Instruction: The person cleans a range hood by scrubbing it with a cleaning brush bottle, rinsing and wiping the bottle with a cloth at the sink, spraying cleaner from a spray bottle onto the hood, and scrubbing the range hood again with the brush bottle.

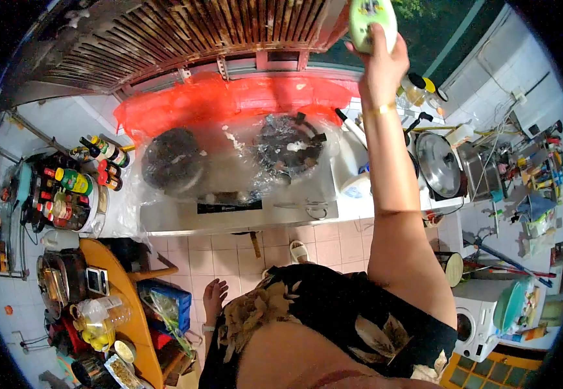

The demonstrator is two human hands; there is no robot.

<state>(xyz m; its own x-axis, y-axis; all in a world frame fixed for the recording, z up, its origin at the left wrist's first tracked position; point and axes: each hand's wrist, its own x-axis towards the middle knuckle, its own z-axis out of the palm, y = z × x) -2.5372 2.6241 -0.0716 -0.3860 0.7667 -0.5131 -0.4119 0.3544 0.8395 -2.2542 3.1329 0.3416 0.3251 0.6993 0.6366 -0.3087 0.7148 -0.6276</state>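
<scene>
My right hand is raised at the top of the view, wrapped round a pale green and white bottle in front of the window. My left hand hangs low beside my body, its fingers apart and holding nothing. Clear plastic film covers the stove, with a dark round burner area at each side. Red plastic sheeting lies along the wall behind it. Scissors rest on the stove's front edge.
Sauce bottles crowd the counter's left end. A lidded pan stands at the right, near the sink. Lower left is a wooden table beside a blue crate. A slatted range hood hangs above the stove.
</scene>
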